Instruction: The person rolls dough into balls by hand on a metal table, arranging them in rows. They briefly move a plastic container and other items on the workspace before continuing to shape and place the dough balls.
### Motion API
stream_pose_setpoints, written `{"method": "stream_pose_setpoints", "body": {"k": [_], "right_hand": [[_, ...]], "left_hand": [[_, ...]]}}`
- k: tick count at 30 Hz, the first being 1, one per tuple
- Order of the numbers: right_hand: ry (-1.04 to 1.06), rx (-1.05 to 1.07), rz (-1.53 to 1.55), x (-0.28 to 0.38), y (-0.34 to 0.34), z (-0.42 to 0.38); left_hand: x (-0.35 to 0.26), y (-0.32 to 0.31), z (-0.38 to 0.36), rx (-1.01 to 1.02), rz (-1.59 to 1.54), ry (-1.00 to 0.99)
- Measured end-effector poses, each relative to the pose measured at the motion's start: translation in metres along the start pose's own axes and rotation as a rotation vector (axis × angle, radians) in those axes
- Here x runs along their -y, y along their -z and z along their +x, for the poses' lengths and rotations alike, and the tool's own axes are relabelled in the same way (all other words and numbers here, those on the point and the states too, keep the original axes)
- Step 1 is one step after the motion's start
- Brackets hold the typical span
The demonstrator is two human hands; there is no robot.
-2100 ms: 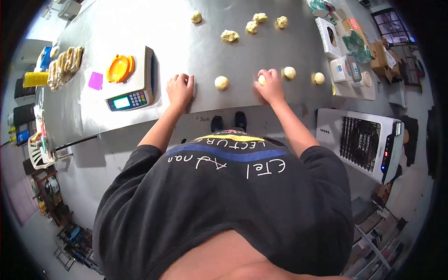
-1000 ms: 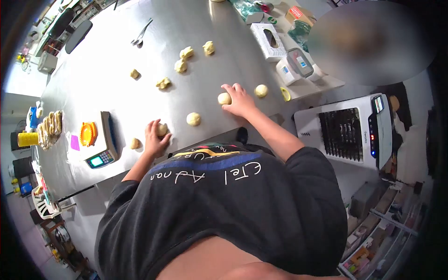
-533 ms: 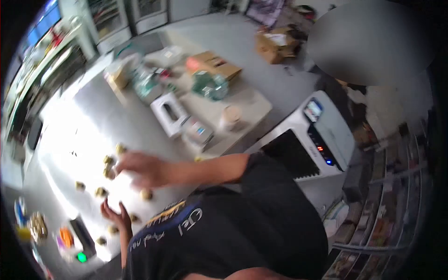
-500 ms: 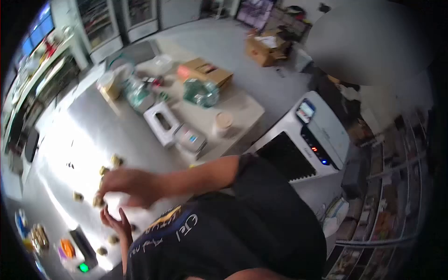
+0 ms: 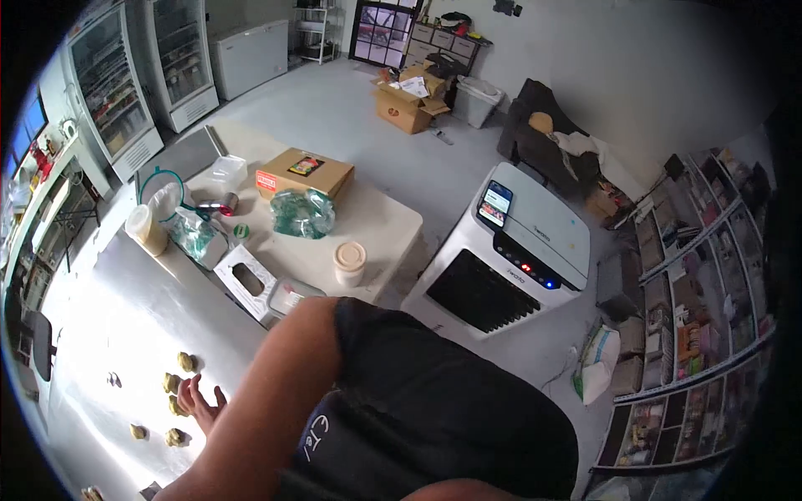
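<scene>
My left hand [image 5: 200, 405] is over the shiny metal table [image 5: 134, 309], its fingers apart and nothing seen in it. Its fingertips are beside a small yellow-brown lump [image 5: 177, 407]; whether they touch is unclear. Similar lumps lie around it: one [image 5: 185, 361] above, another [image 5: 170, 383] just up and left, one [image 5: 138, 432] farther left and one [image 5: 175, 437] below. My right arm [image 5: 271, 401] crosses in front, hides the left wrist and runs down to the bottom edge; my right hand is out of sight.
A white side table [image 5: 384, 225] bears a cardboard box [image 5: 309, 171], green plastic wrap [image 5: 302, 214], a lidded cup [image 5: 349, 263], a white window box [image 5: 246, 284] and a tub [image 5: 146, 231]. A white air cooler [image 5: 501, 259] with a phone [image 5: 494, 203] stands to the right.
The view has swung, showing more of the room. My right hand has gone from the lumps out past the bottom edge. My left hand is now closer to the lumps.
</scene>
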State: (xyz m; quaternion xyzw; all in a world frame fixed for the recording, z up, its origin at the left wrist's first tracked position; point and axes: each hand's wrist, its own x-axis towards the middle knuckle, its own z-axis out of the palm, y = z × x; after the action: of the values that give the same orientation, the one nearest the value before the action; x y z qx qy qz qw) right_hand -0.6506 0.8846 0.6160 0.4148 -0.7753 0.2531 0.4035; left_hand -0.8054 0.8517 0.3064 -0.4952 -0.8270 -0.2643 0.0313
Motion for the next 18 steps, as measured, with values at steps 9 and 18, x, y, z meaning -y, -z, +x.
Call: {"method": "stream_pose_setpoints", "body": {"k": [9,18], "right_hand": [[-0.696,0.107,0.009,-0.051,0.024,-0.171],[-1.539,0.308,0.088,0.03,-0.009,-0.388]], "left_hand": [[0.101,-0.07,0.107,0.48,0.242,-0.105],[0.093,-0.061,0.121,0.524,0.166,-0.071]]}}
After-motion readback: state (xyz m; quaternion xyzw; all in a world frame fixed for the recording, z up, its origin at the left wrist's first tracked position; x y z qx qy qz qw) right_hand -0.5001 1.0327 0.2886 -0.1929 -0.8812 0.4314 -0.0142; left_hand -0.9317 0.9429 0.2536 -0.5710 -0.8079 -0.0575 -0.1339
